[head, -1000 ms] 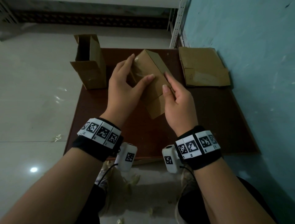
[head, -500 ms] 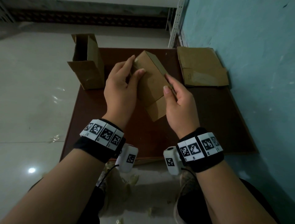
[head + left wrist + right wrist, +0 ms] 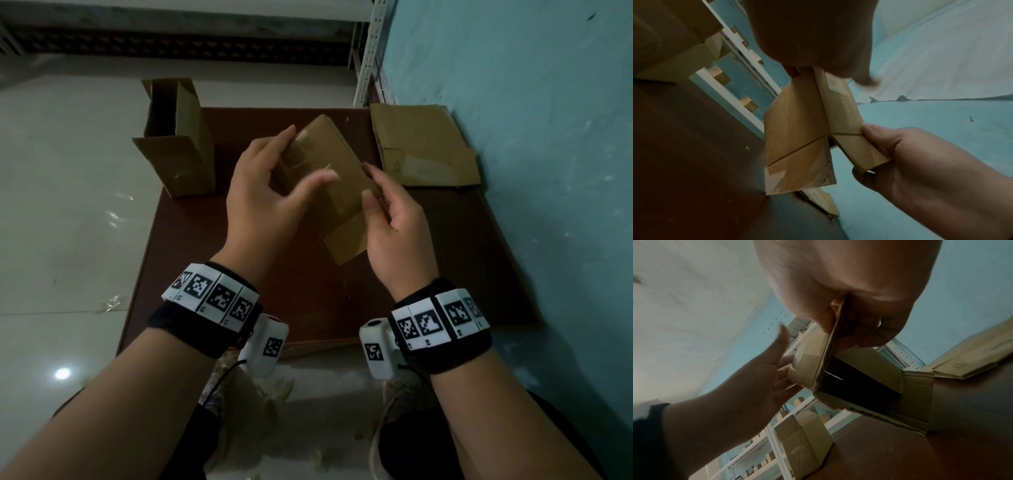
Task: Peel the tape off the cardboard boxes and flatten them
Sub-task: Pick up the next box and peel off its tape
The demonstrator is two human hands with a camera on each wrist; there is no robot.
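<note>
We're in what looks like a storeroom or small warehouse. Up against the turquoise painted wall [image 3: 513, 102] we see a white slotted-steel shelving upright [image 3: 368, 51], and the wrist views show us racks [image 3: 760, 451] lined with rows of small cardboard packages. The floor is glossy pale tile [image 3: 68, 205], littered with scraps near our feet. In front of us sits a low dark-brown board [image 3: 308, 291] carrying an open cardboard box [image 3: 178, 154] and a flattened one [image 3: 424, 147].
</note>
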